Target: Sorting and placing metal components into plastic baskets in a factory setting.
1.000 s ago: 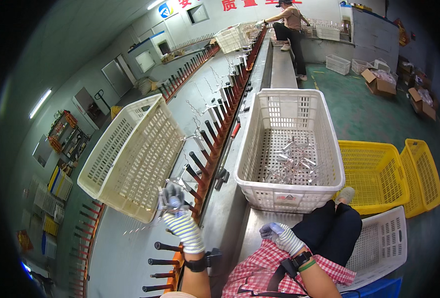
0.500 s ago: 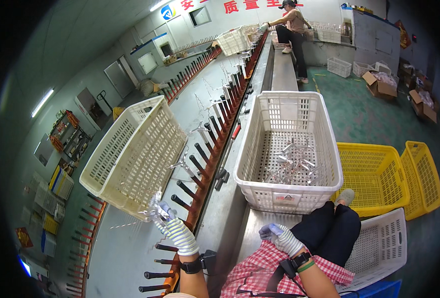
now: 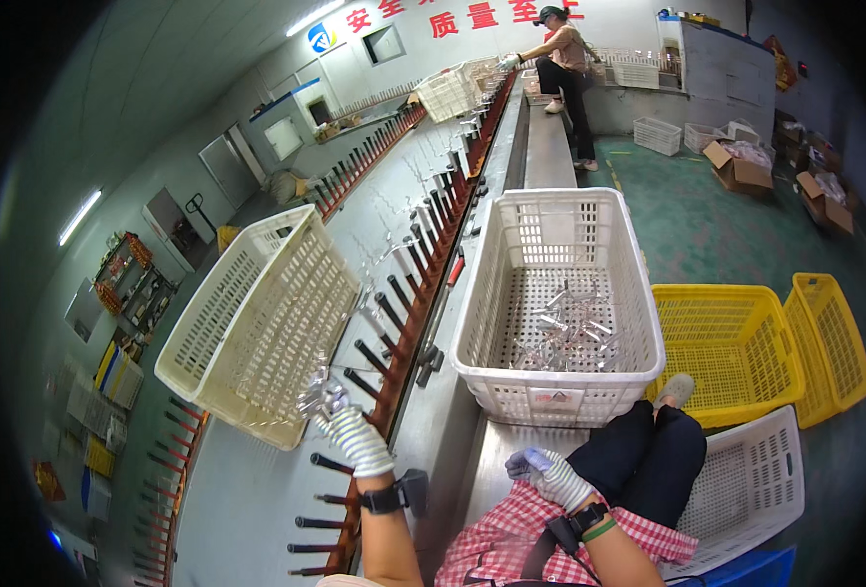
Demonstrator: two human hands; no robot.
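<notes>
My left hand (image 3: 350, 430), in a striped glove, reaches forward beside the near end of a white crate (image 3: 247, 333) on the metal table. Its fingers close around a shiny metal part (image 3: 321, 393), blurred in outline. Just to its right runs a rail of black-tipped pegs (image 3: 366, 357), some with silvery parts on or beside them. My right hand (image 3: 548, 477), gloved alike, rests over my lap with its fingers curled in; whatever they hold, if anything, is hidden. Ahead of it a second white crate (image 3: 560, 386) has loose shiny metal pieces (image 3: 570, 328) at its bottom.
Yellow crates (image 3: 721, 342) and another white crate (image 3: 751, 479) stand on the right. A red-handled tool (image 3: 456, 268) and dark peg pieces (image 3: 429, 364) lie along the ledge. Far ahead, a person (image 3: 562, 73) reaches toward the line beside a white crate (image 3: 447, 93).
My left hand has shifted slightly forward and up, close to the white crate's corner, with the metal part. The twisted wire beside it no longer shows. My right hand has stayed over my lap.
</notes>
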